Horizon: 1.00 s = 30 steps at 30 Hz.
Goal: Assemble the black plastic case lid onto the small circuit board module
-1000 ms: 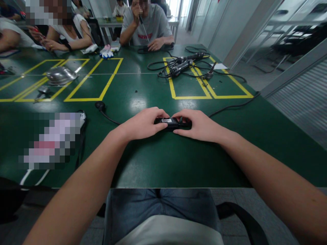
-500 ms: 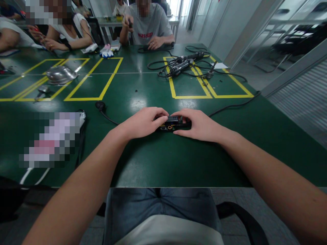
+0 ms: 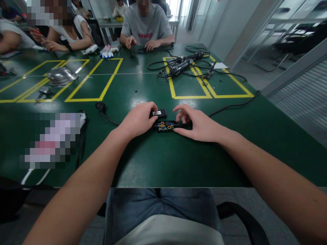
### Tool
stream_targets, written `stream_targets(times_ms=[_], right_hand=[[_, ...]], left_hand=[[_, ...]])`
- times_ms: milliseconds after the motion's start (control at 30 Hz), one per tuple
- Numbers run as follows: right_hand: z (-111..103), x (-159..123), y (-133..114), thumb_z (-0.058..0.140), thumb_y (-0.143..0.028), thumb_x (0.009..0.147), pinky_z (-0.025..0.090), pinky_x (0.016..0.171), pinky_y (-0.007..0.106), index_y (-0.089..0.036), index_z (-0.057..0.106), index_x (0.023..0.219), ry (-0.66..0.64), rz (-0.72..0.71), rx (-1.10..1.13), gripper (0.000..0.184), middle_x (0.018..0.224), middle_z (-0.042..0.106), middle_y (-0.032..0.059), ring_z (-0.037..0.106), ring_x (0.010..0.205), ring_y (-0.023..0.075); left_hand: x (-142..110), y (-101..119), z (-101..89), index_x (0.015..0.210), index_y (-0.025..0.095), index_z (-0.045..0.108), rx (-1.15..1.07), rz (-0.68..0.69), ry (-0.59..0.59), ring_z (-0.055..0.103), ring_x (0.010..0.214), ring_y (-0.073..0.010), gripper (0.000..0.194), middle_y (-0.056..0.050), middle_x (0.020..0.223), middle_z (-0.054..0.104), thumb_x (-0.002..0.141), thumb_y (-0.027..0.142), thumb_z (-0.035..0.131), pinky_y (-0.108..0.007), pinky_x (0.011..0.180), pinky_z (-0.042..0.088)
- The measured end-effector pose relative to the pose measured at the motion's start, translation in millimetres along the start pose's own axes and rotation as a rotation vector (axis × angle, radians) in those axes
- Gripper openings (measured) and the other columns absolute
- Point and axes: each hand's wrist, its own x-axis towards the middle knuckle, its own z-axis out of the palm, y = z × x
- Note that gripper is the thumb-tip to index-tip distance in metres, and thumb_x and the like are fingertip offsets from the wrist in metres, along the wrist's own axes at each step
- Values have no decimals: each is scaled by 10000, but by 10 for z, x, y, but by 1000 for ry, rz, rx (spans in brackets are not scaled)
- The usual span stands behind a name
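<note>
Carefully hold the cover (image 3: 159,113), pinched in the left hand (image 3: 141,117), clear of the exposed parts (image 3: 169,127) in the open case (image 3: 165,131) on the table (image 3: 178,160); the right hand (image 3: 200,126) curls at its right end, grip unclear.

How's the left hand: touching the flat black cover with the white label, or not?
Touching. The head view shows the left hand gripping one end of the flat black cover.

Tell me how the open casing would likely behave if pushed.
The casing looks stiff, with straight edges. Its exposed circuitry is probably fragile. Low and flat on the table, it should slide rather than tip.
</note>
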Motion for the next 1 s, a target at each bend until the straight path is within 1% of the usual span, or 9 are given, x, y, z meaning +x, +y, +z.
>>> stream_targets(times_ms=[100,167,233,267,367,467,800,900,1000], right_hand=[[-21,3,-16,751,-345,927,530,778,384,-249,614,1211,0,-30,-19,330,1058,785,75,666,828,240],[-25,9,-13,717,-326,937,512,760,375,-246,632,1103,-3,-55,-34,203,1023,784,72,656,814,232],[-20,17,-3,703,-331,948,497,748,368,-241,652,1024,-3,-73,-47,128,975,779,66,646,797,226],[-16,21,1,700,-336,954,491,742,366,-239,664,997,-3,-75,-50,112,952,776,62,642,786,223],[-3,29,5,701,-337,965,480,729,356,-236,698,969,-5,-60,-42,101,916,777,50,640,769,214],[0,30,-6,705,-328,964,477,724,349,-232,731,974,-8,-45,-32,100,902,784,46,645,763,210],[20,36,-42,745,-384,963,445,703,340,-231,731,904,4,-20,-4,165,826,748,26,618,719,192],[23,36,-40,748,-393,954,443,697,342,-229,724,900,21,-27,4,174,823,737,28,612,720,194],[4,29,-30,698,-351,953,448,690,342,-224,724,930,33,-40,26,132,826,738,31,603,712,194]], left_hand=[[0,-20,-15,1261,169,794,13,45,15,750,1181,-341,269,-146,1223,819,1034,243,670,-482,1083,572],[-6,-21,-46,1174,168,814,15,106,48,738,1201,-334,225,-150,1254,801,1018,253,676,-476,1105,556],[-24,-9,-90,1043,176,814,0,141,44,745,1114,-305,154,-132,1198,799,982,260,700,-438,1035,563],[-36,1,-114,979,182,801,-17,143,10,746,1022,-280,118,-110,1112,802,962,254,709,-406,957,562],[-73,39,-170,856,198,730,-92,133,-151,695,782,-211,43,-28,831,760,898,196,727,-329,750,486],[-90,70,-193,819,208,687,-124,115,-216,661,706,-190,86,1,734,720,884,162,719,-313,697,432],[-73,90,-228,844,207,692,-188,76,-299,635,634,-175,79,21,674,686,919,194,671,-305,678,420],[-73,84,-243,845,205,701,-226,74,-301,646,653,-179,77,10,707,708,907,194,657,-308,689,444],[-74,53,-252,890,206,699,-269,84,-263,692,735,-195,69,-7,792,749,873,164,647,-312,728,489]])
